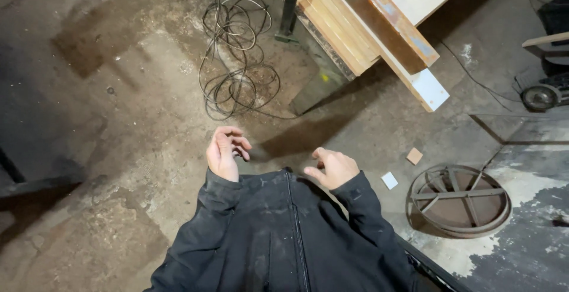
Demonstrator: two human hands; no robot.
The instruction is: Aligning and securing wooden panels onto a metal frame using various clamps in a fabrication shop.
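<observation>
I look straight down at my dark zipped jacket (278, 233) and a dirty concrete floor (130, 150). My left hand (225, 151) hangs in front of my chest with its fingers loosely curled and holds nothing. My right hand (333, 166) is at the same height a little to the right, fingers half bent and apart, also holding nothing. Neither hand touches anything but air. The nearest thing on the floor is a tangle of dark cable (237, 61) beyond my left hand.
Stacked wooden boards (379, 25) lie at the upper right beside a dark metal post (290, 7). A round rusty metal frame (459, 200) lies on the floor at right, with two small tile scraps (403, 167) near it. A wheeled machine (542, 93) stands at the far right.
</observation>
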